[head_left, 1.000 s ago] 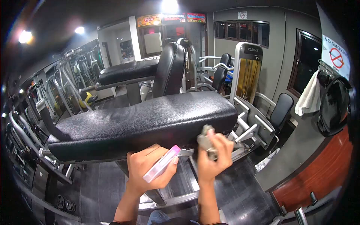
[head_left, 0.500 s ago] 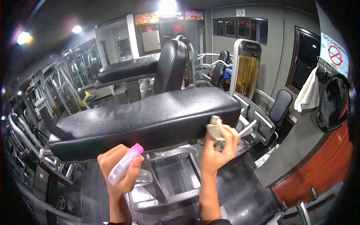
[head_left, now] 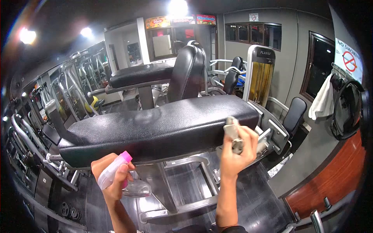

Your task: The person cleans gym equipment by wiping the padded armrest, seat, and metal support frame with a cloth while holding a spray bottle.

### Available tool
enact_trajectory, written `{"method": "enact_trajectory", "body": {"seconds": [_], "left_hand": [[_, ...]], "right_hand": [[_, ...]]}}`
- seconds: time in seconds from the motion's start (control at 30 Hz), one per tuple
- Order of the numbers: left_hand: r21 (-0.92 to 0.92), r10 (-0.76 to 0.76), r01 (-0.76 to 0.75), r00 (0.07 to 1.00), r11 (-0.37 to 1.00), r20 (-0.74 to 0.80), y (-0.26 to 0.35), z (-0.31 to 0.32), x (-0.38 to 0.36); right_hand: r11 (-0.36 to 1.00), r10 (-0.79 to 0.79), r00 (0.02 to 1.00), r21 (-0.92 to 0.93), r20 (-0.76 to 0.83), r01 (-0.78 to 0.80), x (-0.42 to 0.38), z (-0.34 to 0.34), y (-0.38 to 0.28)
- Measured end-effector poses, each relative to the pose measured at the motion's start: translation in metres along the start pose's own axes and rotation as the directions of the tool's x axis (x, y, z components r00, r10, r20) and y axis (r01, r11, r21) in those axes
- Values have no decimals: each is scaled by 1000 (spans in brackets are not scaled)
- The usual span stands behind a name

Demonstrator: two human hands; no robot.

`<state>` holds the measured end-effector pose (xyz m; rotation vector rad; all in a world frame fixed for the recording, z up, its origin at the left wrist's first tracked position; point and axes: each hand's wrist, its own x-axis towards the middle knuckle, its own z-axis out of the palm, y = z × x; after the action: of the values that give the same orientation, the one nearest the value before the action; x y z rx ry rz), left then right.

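My left hand (head_left: 110, 174) is wrapped round the neck of a spray bottle (head_left: 136, 189) with a pink nozzle and a clear body, which tilts below the fist. In my right hand (head_left: 237, 155) a crumpled grey-beige cloth (head_left: 232, 131) is bunched between thumb and fingers. Both hands are held up in front of a long black padded bench (head_left: 163, 124). The cloth appears close to the bench's near right side; whether it touches cannot be told. The lower part of the spray bottle is partly see-through.
Behind the bench stand a black backrest (head_left: 182, 73) and a second pad (head_left: 142, 72). A weight-stack machine (head_left: 261, 73) is at the right. A white towel (head_left: 321, 97) and a black bag (head_left: 345, 110) hang on the right wall. The metal frame (head_left: 178, 207) stands below.
My left hand has moved left and slightly down, with the spray bottle turned so its clear body shows more. My right hand has shifted right with the cloth. The view has shifted slightly.
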<state>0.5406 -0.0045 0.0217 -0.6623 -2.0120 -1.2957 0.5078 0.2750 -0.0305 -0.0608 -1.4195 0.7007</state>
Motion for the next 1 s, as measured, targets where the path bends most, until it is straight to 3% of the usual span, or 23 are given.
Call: {"method": "enact_trajectory", "body": {"seconds": [0.13,0.2,0.27,0.3,0.37,0.5,0.57,0.67,0.77,0.87,0.9,1.0], "left_hand": [[35,131,-130,991,991,-12,-11,6,0],[1,97,-97,995,995,-17,-9,5,-1],[-50,64,-66,998,997,-29,-9,5,-2],[-45,68,-69,997,997,-33,-10,5,-2],[-3,127,-128,992,992,-26,-12,4,-1],[13,139,-139,990,990,-6,-13,2,-2],[-6,160,-160,987,987,-15,-15,0,-4],[-26,101,-101,995,995,4,-17,-5,-7],[-5,116,-116,993,993,9,-20,-9,-9],[-84,55,-54,999,995,3,-19,-15,-9],[-78,50,-48,999,996,19,-20,-20,-10],[-93,5,-5,1000,996,2,-23,-33,-11]], "right_hand": [[962,-219,967,191,127,193,-30,13,-31],[933,-304,932,260,197,249,-45,10,-39],[926,-337,920,247,198,286,-51,13,-31],[922,-358,927,196,113,332,-50,17,-19],[945,-315,944,122,97,302,-42,9,-6],[998,20,999,57,-30,-18,-36,7,-5],[994,87,993,68,-78,-82,-39,15,-19],[987,52,998,157,-21,-48,-46,26,-53],[945,-179,971,301,156,126,-54,30,-88],[916,-303,937,323,173,236,-58,32,-83],[922,-298,939,307,171,237,-52,27,-74],[984,-82,996,162,28,76,-38,21,-50]]}}
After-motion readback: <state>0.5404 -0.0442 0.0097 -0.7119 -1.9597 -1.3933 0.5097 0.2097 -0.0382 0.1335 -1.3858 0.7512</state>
